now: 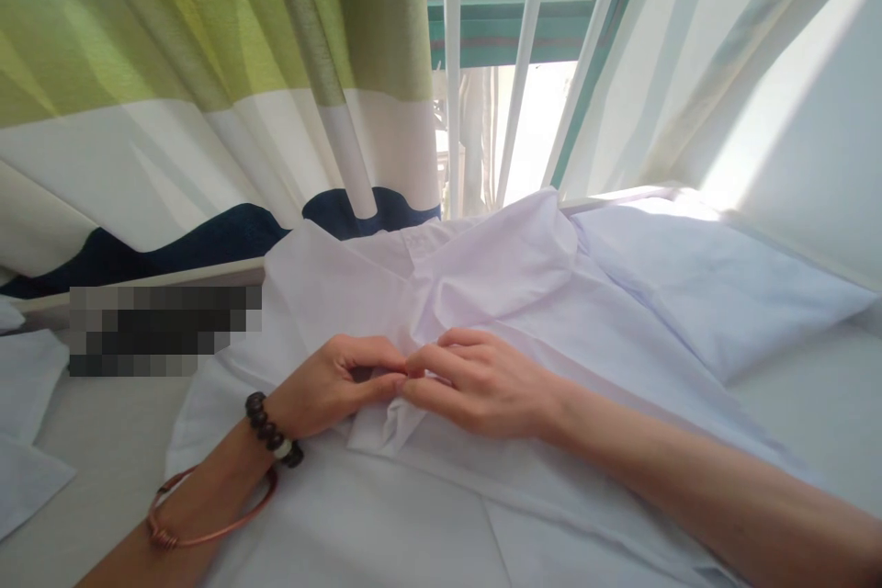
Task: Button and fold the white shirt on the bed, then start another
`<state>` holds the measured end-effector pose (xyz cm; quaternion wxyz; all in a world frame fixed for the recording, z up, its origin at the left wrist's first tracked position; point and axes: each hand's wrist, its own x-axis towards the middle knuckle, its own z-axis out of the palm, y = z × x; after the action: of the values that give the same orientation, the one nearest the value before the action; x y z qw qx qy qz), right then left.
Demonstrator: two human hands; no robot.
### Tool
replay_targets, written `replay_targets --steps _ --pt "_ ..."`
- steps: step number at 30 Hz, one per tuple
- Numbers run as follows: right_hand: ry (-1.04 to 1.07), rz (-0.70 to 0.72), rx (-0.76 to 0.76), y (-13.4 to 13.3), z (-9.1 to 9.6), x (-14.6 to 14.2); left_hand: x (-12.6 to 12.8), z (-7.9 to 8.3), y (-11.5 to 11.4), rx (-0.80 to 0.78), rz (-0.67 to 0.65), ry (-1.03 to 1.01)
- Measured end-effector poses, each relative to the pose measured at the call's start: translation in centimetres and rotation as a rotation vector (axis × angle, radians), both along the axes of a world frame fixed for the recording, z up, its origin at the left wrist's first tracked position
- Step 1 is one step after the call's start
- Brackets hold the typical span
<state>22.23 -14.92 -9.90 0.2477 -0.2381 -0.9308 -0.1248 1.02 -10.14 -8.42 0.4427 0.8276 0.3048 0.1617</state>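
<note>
A white shirt (331,294) lies spread out in loose folds before me, one sleeve (695,285) reaching to the right. My left hand (351,381) pinches the cloth near the shirt's middle between thumb and fingers. It wears dark beads and a brown cord at the wrist. Coming in from the right, my right hand (475,381) is closed on the same spot, its fingertips touching those of the left. A small turned-up fold of cloth (403,423) shows just below the fingers. What exactly lies between the fingertips is hidden.
Behind the shirt hangs a green, white and navy curtain (227,46). White bars (516,73) stand before a green-framed window (510,28), with a pale curtain (744,37) at right. More white cloth (28,395) lies at the left edge. A blurred-out dark patch sits nearby.
</note>
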Motion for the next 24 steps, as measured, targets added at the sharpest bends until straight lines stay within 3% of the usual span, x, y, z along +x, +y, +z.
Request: replay_targets --steps 8,16,24 --pt "0.003 0.008 0.026 -0.15 0.09 -0.14 -0.01 -0.25 -0.01 -0.028 -0.011 -0.047" --pt "-0.048 -0.086 -0.020 0.00 -0.24 -0.17 -0.09 0.32 0.13 0.047 0.015 0.109" --pt "-0.003 -0.122 -0.237 0.36 -0.39 -0.02 0.36 -0.07 0.05 0.166 0.069 0.076"
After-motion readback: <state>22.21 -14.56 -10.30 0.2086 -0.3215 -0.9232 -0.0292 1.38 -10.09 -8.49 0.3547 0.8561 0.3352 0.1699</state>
